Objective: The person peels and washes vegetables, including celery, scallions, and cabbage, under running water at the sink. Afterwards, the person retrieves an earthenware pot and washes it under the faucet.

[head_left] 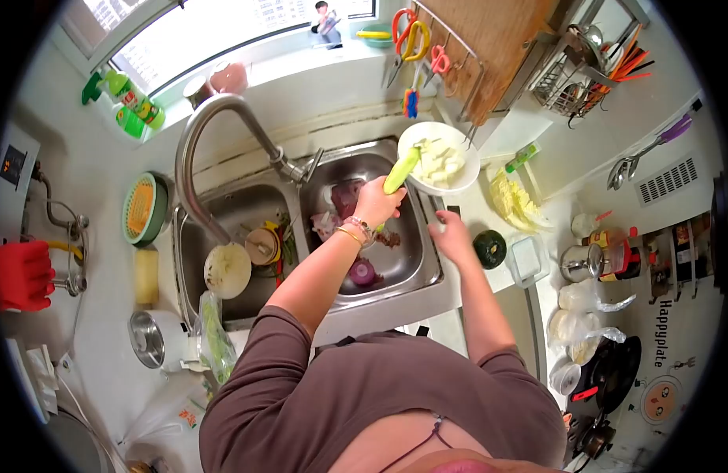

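Note:
My left hand point(377, 202) is closed round a pale green peeled vegetable point(402, 170), whose upper end points toward the rim of a white bowl point(472, 168). Pale cut chunks point(441, 162) lie in that bowl. To the right of the sink, my right hand point(452, 235) has its fingers curled near a dark object at the counter's edge; whether it holds anything is hidden. Below my left hand, the right basin point(411, 264) contains a purple onion point(363, 273) and reddish pieces point(346, 197).
The left basin point(200, 244) holds peelings and a round strainer point(227, 270) under the curved faucet point(186, 142). Right of my right hand are a dark green round vegetable point(489, 248), a clear container point(527, 261) and leafy cabbage point(512, 203). Scissors point(416, 41) hang above.

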The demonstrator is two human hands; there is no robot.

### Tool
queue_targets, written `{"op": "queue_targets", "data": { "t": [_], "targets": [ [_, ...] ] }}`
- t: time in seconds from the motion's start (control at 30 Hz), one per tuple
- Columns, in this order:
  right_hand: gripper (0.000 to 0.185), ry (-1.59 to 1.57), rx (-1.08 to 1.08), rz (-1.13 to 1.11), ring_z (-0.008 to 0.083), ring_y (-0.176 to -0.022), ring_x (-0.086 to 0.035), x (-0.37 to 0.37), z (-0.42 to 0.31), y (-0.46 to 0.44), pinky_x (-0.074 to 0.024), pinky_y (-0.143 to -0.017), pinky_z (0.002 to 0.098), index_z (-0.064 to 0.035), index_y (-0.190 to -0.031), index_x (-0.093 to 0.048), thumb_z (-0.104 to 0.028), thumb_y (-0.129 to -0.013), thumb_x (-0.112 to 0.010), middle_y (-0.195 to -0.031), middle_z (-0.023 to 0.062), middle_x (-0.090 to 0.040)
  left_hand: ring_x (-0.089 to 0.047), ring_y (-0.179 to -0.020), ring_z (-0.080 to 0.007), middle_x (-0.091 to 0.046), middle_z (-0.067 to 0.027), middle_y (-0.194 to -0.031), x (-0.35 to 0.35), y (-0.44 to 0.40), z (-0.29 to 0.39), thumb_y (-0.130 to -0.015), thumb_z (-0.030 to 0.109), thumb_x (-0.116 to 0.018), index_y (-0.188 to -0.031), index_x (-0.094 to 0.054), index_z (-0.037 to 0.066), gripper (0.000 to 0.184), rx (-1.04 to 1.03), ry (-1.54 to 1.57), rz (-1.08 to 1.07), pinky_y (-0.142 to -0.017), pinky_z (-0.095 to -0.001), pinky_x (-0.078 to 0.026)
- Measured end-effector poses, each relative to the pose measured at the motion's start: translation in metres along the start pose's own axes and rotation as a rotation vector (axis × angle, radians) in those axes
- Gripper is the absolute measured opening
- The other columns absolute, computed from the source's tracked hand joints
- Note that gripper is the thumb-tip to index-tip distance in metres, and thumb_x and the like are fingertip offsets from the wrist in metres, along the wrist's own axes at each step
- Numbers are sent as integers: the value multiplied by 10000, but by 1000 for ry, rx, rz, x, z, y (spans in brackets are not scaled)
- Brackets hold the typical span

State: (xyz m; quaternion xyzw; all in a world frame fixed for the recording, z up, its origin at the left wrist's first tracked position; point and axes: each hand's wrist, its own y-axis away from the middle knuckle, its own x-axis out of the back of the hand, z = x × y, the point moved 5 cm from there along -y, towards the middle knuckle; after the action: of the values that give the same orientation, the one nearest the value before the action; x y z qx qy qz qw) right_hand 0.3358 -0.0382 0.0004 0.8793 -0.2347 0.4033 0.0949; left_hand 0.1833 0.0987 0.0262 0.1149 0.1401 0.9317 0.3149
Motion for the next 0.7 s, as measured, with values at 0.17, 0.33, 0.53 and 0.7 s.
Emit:
{"op": "queue_targets", "data": {
  "t": [0.17,0.33,0.53,0.7],
  "targets": [
    [411,602,52,106,346,-1134,-456,-51,25,-39,-398,-921,391,30,-1141,-508,-209,-810,-554,-1157,216,-525,-598,-725,-164,-599,-62,-914,-43,-31,4,-814,115,-646,-1072,-552,41,284,170,301,-57,-519,-318,-543],
    [288,614,106,59,313,-970,-507,-47,21,-49,-426,-837,384,21,-1070,-528,-96,-818,-450,-1058,174,-569,-626,-682,-190,-604,-99,-888,-47,-67,0,-809,49,-591,-1058,-557,-23,262,139,266,28,-578,-320,-568],
    [418,536,-57,-58,313,-889,-571,-35,-2,-31,-490,-771,376,6,-1080,-480,-157,-736,-652,-999,170,-563,-653,-692,-198,-621,-133,-940,-38,-83,19,-792,24,-562,-1059,-567,-53,278,92,38,76,-589,-296,-580],
    [436,364,-106,-136,361,-783,-612,-26,-18,8,-524,-677,416,27,-1024,-465,-179,-710,-688,-971,210,-527,-652,-686,-205,-618,-131,-913,-36,-88,23,-793,17,-552,-1062,-556,-43,276,120,49,44,-596,-299,-574]
  ]
}}
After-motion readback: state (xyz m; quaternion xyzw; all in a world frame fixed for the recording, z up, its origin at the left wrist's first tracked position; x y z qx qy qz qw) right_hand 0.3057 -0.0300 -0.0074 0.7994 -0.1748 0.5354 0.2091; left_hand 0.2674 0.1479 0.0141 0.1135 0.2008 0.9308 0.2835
